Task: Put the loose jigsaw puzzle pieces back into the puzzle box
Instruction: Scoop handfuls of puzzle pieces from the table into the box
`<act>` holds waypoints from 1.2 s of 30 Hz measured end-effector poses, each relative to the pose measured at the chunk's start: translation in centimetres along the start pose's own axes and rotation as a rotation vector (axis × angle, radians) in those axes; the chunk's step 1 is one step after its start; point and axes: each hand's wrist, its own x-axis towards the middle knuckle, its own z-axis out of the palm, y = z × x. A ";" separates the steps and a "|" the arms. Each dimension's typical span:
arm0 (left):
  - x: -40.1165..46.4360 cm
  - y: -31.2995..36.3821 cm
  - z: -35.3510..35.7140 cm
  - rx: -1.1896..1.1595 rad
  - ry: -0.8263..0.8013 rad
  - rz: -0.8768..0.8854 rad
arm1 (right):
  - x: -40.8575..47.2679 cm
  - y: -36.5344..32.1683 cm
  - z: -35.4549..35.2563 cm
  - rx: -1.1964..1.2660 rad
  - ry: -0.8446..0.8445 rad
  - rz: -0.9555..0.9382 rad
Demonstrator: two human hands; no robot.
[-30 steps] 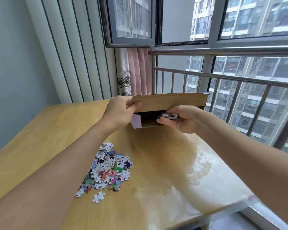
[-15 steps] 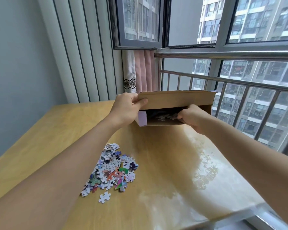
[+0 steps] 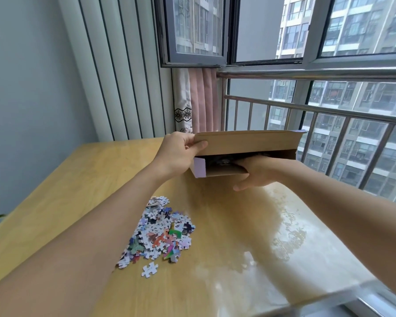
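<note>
Cardboard box (image 3: 247,143), flap gripped by left hand (image 3: 178,152); right hand (image 3: 256,172) fingers inside, hold unclear. Risk: pieces (image 3: 162,232) spilling if tilted.

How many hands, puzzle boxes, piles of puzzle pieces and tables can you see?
Hands: 2, left hand and right hand
Puzzle box: 1
Pile of puzzle pieces: 1
Wooden table: 1
Total: 5
</note>
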 end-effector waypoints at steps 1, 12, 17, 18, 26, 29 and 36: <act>-0.2 -0.3 0.0 -0.005 -0.020 -0.011 | -0.2 -0.3 0.3 -0.002 0.014 -0.022; -3.8 -5.0 -0.5 0.173 -0.367 -0.138 | -4.4 -11.6 1.3 0.379 0.175 -0.423; -6.6 -7.7 -7.3 0.441 -0.099 -0.323 | -4.4 -15.7 2.7 0.111 -0.188 -0.319; -7.7 -8.8 -8.4 0.486 -0.114 -0.416 | -4.3 -16.4 3.2 0.062 -0.259 -0.291; -12.8 -13.7 -8.8 0.321 -0.117 -0.562 | -0.9 -18.9 5.5 0.237 -0.074 -0.236; -12.7 -13.2 -8.4 0.092 -0.060 -0.513 | -0.3 -19.3 5.7 0.286 -0.028 -0.256; -12.3 -12.6 -7.3 -0.135 0.094 -0.497 | 0.9 -19.6 4.7 0.295 -0.027 -0.264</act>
